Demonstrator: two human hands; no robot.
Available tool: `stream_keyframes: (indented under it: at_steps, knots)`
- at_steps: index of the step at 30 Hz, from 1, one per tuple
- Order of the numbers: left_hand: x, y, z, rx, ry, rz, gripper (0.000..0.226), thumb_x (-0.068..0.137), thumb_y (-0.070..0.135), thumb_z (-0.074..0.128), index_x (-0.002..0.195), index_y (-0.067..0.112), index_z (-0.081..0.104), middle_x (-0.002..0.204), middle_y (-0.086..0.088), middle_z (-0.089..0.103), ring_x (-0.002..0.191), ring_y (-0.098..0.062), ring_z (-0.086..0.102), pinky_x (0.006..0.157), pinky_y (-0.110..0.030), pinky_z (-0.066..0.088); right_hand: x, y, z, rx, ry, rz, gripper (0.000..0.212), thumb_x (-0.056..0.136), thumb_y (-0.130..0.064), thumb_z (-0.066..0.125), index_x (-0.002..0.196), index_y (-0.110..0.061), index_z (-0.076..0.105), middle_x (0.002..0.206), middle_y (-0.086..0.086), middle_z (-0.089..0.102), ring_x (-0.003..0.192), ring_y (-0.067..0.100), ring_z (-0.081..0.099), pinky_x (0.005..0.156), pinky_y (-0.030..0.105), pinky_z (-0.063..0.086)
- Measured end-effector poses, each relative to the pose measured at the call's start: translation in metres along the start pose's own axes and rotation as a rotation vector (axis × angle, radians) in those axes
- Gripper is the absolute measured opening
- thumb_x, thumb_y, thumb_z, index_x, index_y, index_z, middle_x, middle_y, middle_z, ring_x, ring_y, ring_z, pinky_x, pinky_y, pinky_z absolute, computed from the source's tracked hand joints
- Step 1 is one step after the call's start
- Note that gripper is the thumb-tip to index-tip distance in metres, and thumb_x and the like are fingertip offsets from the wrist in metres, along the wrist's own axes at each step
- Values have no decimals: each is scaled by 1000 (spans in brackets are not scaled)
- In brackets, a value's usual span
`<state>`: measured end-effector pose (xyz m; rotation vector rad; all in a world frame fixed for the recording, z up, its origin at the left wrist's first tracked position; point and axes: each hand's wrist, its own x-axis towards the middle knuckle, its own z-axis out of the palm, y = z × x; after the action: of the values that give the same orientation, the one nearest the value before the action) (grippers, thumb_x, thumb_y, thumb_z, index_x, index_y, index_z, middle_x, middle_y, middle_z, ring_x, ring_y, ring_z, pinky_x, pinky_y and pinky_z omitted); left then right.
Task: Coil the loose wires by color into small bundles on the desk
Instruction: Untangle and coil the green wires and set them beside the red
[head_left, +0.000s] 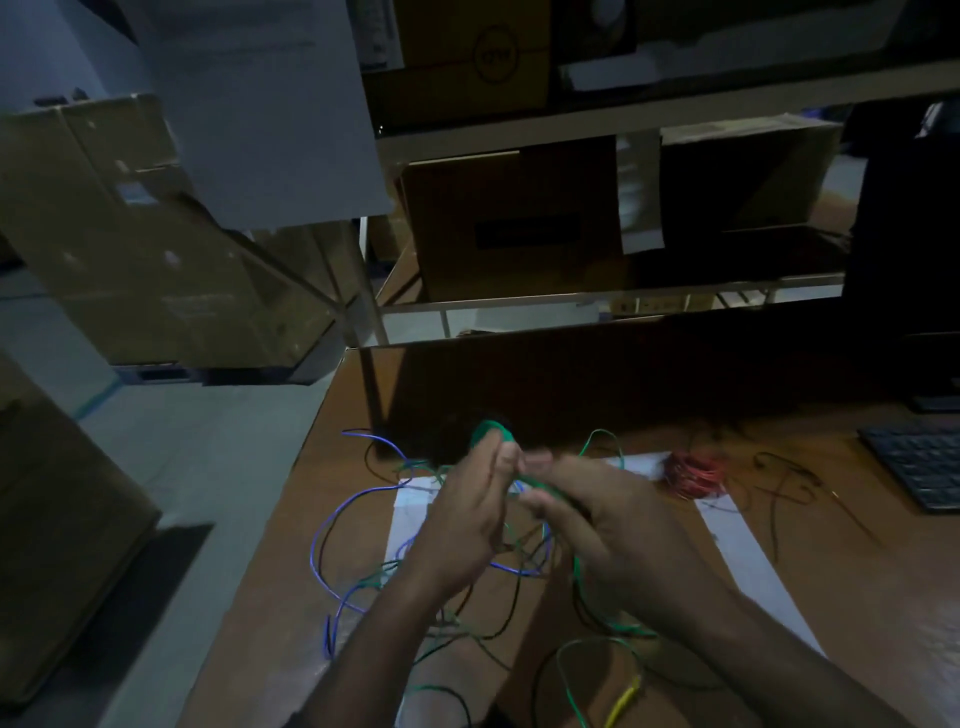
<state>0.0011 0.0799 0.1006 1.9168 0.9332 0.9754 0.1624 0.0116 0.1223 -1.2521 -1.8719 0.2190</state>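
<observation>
Midway: green wire being coiled, other colours loose

Broadly, the desk (291, 587) carried white paper (748, 551) and a tangle of blue wire (332, 525), black wire (511, 603) and green wire (576, 577), with one red bundle (695, 474) lying finished near the keyboard (919, 467). Above the tangle, the left hand (470, 514) held a small green coil (491, 432) at its fingertips. The right hand (597, 514) pinched the trailing green strand. Judged light, limp and springy, it is best gripped close to the coil.
</observation>
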Motion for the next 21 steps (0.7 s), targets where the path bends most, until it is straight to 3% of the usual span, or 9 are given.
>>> stream_keyframes:
  at_steps: [2, 4, 9, 12, 14, 16, 18, 20, 21]
  knots:
    - [-6, 7, 7, -20, -9, -23, 37, 107, 47, 36, 94, 19, 56, 81, 5, 55, 79, -11, 53, 77, -35, 51, 15, -2, -10, 80, 104, 32, 36, 102, -43, 50, 84, -15, 65, 79, -7, 61, 73, 7, 58, 64, 22, 43]
    - [-3, 15, 8, -236, -36, -101, 37, 111, 33, 38, 90, 8, 55, 71, -1, 50, 65, -12, 47, 60, -21, 45, 29, 1, -13, 172, 167, 92, 30, 101, -32, 58, 78, -14, 63, 72, -2, 58, 70, 12, 57, 62, 26, 43]
    - [0, 17, -9, 101, -30, 50, 46, 109, 44, 32, 88, 10, 55, 76, 7, 51, 74, -14, 51, 72, -43, 44, 40, 6, -18, 257, 94, 107, 30, 99, -34, 61, 74, -17, 65, 68, -4, 63, 67, 14, 60, 63, 31, 46]
    - [-4, 28, -21, 179, -73, 56, 42, 113, 32, 30, 84, 11, 53, 76, 0, 57, 79, -18, 58, 78, -35, 48, 42, 5, -21, 218, 70, 64, 27, 98, -35, 62, 76, -19, 67, 70, -6, 64, 67, 12, 62, 63, 35, 48]
    - [-10, 41, -21, -215, -161, -46, 37, 113, 24, 31, 82, 10, 46, 64, -5, 51, 58, -20, 57, 61, -27, 49, 45, 10, -21, 281, 105, 83, 30, 97, -39, 61, 76, -19, 66, 68, -3, 63, 65, 14, 61, 62, 37, 49]
    - [-12, 49, -21, -659, -234, -175, 35, 111, 25, 33, 81, 14, 47, 59, -4, 47, 37, -12, 42, 40, -19, 33, 46, 18, -15, 364, 133, 146, 38, 98, -47, 60, 73, -19, 63, 65, -1, 61, 61, 17, 57, 59, 38, 46]
    - [-8, 51, -28, -1025, -284, -165, 35, 108, 29, 34, 82, 17, 54, 69, -8, 61, 31, -4, 42, 37, -18, 21, 43, 29, -2, 394, 109, 209, 45, 97, -56, 52, 71, -20, 58, 58, -6, 54, 52, 10, 48, 52, 32, 39]
    - [1, 50, -41, -1317, -312, -53, 42, 111, 28, 27, 89, 14, 61, 104, -18, 74, 53, -10, 66, 49, -18, 43, 33, 37, 14, 447, -2, 280, 49, 96, -61, 45, 70, -20, 53, 52, -11, 43, 47, 4, 38, 51, 27, 34]
    - [7, 53, -47, -1440, -281, -9, 46, 112, 26, 23, 93, 9, 62, 123, -24, 70, 79, -19, 76, 70, -25, 57, 25, 40, 21, 441, -89, 306, 50, 98, -61, 44, 70, -21, 51, 53, -12, 40, 47, 2, 37, 52, 27, 34]
